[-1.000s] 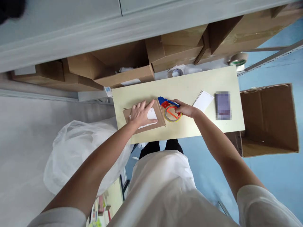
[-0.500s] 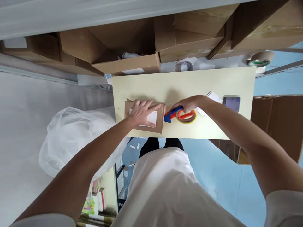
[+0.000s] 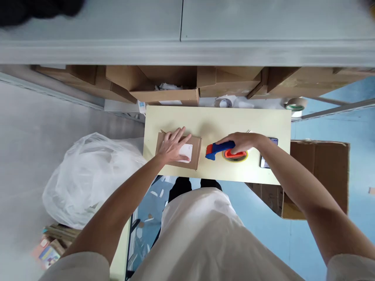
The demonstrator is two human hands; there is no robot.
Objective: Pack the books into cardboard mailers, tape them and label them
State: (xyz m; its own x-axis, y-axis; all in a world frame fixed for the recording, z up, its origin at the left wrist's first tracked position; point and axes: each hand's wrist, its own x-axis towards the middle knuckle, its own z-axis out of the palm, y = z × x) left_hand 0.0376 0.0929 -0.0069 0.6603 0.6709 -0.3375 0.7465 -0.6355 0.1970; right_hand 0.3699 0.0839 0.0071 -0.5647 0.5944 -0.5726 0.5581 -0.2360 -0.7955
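A small cardboard box [image 3: 193,156] lies on the cream table, with a white card or label [image 3: 186,151] on its upper face. My left hand [image 3: 172,146] rests on top of both, fingers spread. To the right, my right hand [image 3: 241,142] is wrapped around the blue handle of a tape dispenser [image 3: 218,149], which has a red-orange hub and a yellow-edged roll of tape. The dispenser's head points left, a small gap away from the box. Behind my right wrist, a phone [image 3: 265,162] lies partly covered by my forearm.
Open cardboard boxes [image 3: 164,95] line the shelf behind the table [image 3: 175,115]. Tape rolls [image 3: 295,104] sit there too. A large white plastic bag [image 3: 90,175] bulges at the left. An open carton [image 3: 331,171] stands right of the table, and paper scraps lie on the blue floor.
The dispenser has tilted in my right hand, and its head now sits slightly farther from the box. My left hand stays on the box. The camera view has shifted, showing more shelf above.
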